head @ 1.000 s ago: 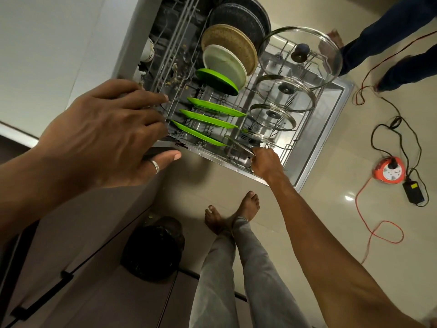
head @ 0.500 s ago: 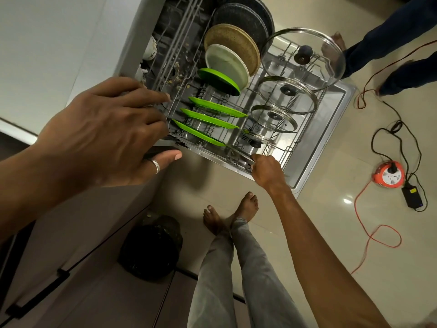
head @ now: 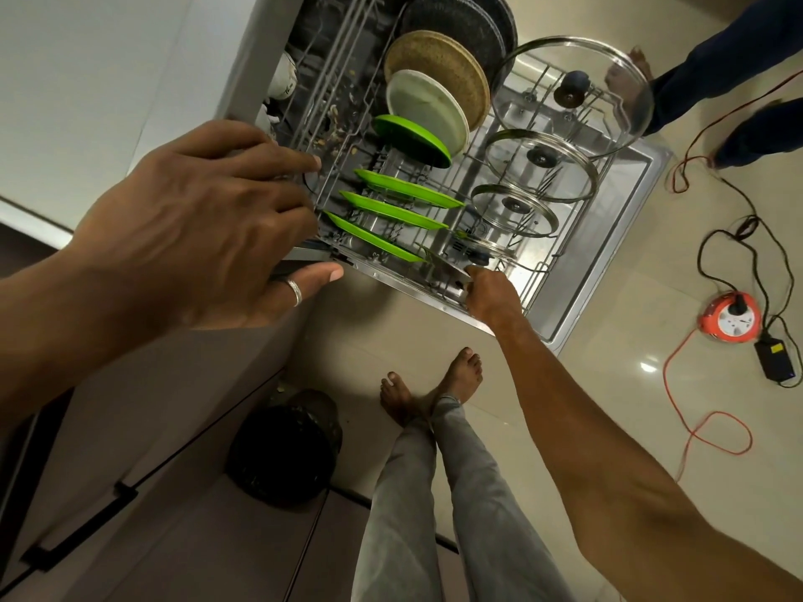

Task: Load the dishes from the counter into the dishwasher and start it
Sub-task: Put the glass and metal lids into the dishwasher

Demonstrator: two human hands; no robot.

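The dishwasher's lower rack (head: 543, 271) is pulled out over the open door (head: 608, 236). It holds several green plates (head: 391, 210), a white plate (head: 426, 106), a tan plate (head: 439, 63), dark pans (head: 456, 19) and three glass lids (head: 573, 89). My right hand (head: 491, 293) is closed on a flat steel piece (head: 447, 271) at the rack's front corner. My left hand (head: 195, 228) grips the front edge of the upper rack (head: 343, 80), fingers over it and thumb beneath. A white mug (head: 284, 80) sits in that upper rack.
The white counter (head: 87, 80) is at the left, with cabinet drawers (head: 130, 427) below. A black bin (head: 282, 454) stands by my feet (head: 434, 384). An orange extension reel (head: 730, 319), red cable and black adapter (head: 778, 362) lie on the floor at the right. Another person's legs (head: 738, 58) stand beyond the door.
Almost nothing differs. My right hand has shifted only slightly at the rack's front corner, and my left hand keeps its hold.
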